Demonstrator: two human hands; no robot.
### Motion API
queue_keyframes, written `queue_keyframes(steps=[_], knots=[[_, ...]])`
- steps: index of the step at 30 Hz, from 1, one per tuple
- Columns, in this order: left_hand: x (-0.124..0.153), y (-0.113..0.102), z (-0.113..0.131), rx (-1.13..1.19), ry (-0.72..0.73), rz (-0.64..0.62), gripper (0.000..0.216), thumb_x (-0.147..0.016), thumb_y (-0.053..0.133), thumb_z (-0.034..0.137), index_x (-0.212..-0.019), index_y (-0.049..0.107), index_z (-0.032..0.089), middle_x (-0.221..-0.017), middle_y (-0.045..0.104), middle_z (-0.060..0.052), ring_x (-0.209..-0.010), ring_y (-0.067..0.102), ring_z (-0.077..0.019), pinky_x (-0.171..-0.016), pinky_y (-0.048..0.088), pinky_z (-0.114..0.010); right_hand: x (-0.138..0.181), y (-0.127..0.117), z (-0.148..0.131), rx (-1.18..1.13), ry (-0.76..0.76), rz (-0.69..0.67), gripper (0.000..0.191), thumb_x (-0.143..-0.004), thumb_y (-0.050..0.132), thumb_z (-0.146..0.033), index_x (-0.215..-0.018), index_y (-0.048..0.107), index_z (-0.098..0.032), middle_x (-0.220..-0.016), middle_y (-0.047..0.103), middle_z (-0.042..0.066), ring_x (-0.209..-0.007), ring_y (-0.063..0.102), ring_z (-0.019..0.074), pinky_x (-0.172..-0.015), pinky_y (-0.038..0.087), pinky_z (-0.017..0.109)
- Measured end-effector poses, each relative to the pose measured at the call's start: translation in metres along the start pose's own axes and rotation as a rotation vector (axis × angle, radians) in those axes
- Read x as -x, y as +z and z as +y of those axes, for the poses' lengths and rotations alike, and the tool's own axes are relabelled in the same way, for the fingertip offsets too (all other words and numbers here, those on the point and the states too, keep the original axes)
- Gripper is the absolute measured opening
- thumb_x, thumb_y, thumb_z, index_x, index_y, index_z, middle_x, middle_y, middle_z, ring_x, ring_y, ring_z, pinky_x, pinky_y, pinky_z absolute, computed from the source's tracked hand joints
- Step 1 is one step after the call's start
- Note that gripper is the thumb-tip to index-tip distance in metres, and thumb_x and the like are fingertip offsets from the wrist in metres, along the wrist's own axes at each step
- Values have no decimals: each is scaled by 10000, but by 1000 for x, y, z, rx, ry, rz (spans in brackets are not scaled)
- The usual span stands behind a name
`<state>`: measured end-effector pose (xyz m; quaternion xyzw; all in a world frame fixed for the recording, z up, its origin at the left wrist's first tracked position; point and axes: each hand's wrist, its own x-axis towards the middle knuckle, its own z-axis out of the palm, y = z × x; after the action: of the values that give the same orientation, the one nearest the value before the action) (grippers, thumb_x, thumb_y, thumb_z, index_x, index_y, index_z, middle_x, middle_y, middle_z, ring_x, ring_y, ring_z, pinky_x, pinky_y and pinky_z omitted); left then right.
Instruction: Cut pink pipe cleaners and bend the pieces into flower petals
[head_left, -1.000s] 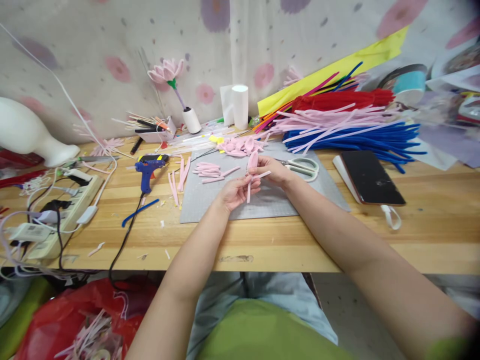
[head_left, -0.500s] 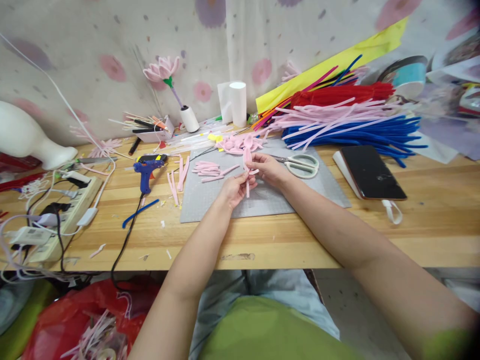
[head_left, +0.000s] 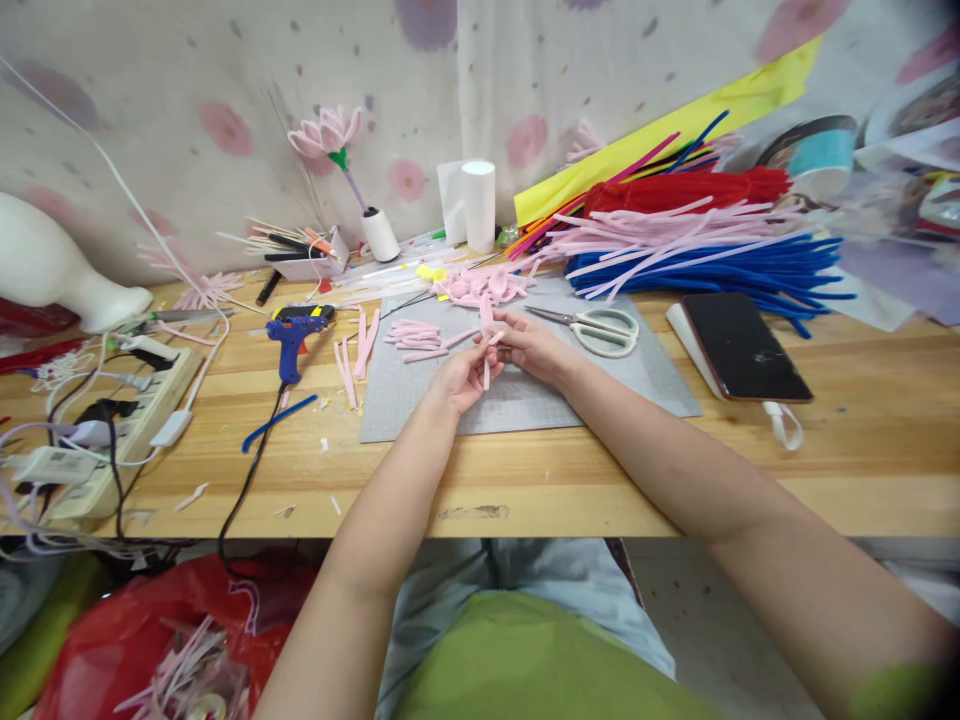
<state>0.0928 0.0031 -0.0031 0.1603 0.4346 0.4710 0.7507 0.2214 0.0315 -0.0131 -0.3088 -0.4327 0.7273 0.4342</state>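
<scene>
Pinching a pink fuzzy piece point(head_left: 486, 312) between both hands, above the gray mat point(head_left: 536, 408).

The left hand point(head_left: 471, 378) grasps its near part with the fingertips, a thin tail jutting toward the near side; the right hand point(head_left: 527, 347) grips it from the right, how firmly cannot be told. The piece looks light and soft, probably with a bendable core, so it should hardly slip but could crush out of shape; the narrow part by the tail seems the best hold, sparing the wider far end. Pink shaped pieces point(head_left: 491, 287) lie just beyond, scissors point(head_left: 606, 332) to the right, short pink strips point(head_left: 414, 337) to the left.
</scene>
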Motion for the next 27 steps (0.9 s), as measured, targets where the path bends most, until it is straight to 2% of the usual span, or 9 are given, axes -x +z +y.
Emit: queue_keyframes(steps=[4, 9, 11, 14, 16, 19, 23, 27], knots=[[2, 1, -1, -37, 0, -39, 166, -854, 490, 122, -744, 615, 116, -606, 613, 16, -532, 582, -33, -703, 515, -186, -5, -2, 1, 0, 7, 63, 302, -545, 776, -246, -753, 574, -161, -673, 643, -3, -572, 565, 86, -567, 462, 219], [3, 6, -4, -196, 47, -70, 166, -849, 497, 182, -775, 630, 116, -703, 670, -37, -638, 639, -103, -730, 518, -265, -11, -11, 4, 74, -78, 169, 336, -483, 807, -271, -686, 561, -166, -599, 592, -31, -522, 526, 79, -534, 432, 225], [0, 5, -7, -287, 127, -49, 136, -820, 538, 192, -761, 635, 117, -699, 673, -38, -643, 637, -110, -729, 509, -268, -11, -12, 5, 117, -116, 194, 357, -481, 808, -297, -689, 547, -171, -602, 585, -34, -530, 523, 81, -534, 423, 226], [-7, 1, -15, -432, 328, 23, 42, -715, 649, 165, -752, 655, 146, -688, 672, -9, -697, 632, -113, -737, 484, -230, -12, -11, 5, 196, -189, 223, 383, -471, 807, -326, -692, 533, -174, -619, 584, -33, -544, 508, 81, -537, 408, 227], [-11, -4, -18, -512, 450, 78, 82, -661, 693, 166, -739, 668, 163, -667, 667, 1, -729, 630, -121, -737, 467, -212, -11, -9, 5, 236, -228, 227, 393, -469, 803, -340, -691, 524, -176, -623, 581, -35, -553, 501, 82, -548, 405, 229], [-14, -7, -20, -584, 534, 117, 58, -686, 676, 217, -702, 673, 161, -639, 659, -10, -696, 632, -131, -716, 461, -218, -10, -7, 4, 265, -255, 215, 394, -480, 794, -350, -690, 506, -183, -620, 568, -43, -561, 495, 81, -568, 407, 231], [-9, -2, -18, -519, 464, 123, 99, -751, 598, 218, -706, 658, 153, -626, 656, -9, -632, 633, -133, -659, 477, -242, -8, -6, 3, 266, -270, 201, 385, -490, 790, -345, -686, 500, -184, -614, 555, -47, -560, 481, 73, -577, 400, 227], [-2, 5, -15, -416, 365, 150, 88, -739, 606, 207, -697, 644, 140, -613, 647, -14, -644, 646, -151, -649, 499, -275, -8, -5, 5, 267, -272, 197, 371, -506, 777, -345, -696, 499, -187, -609, 539, -49, -566, 478, 80, -567, 392, 229]])
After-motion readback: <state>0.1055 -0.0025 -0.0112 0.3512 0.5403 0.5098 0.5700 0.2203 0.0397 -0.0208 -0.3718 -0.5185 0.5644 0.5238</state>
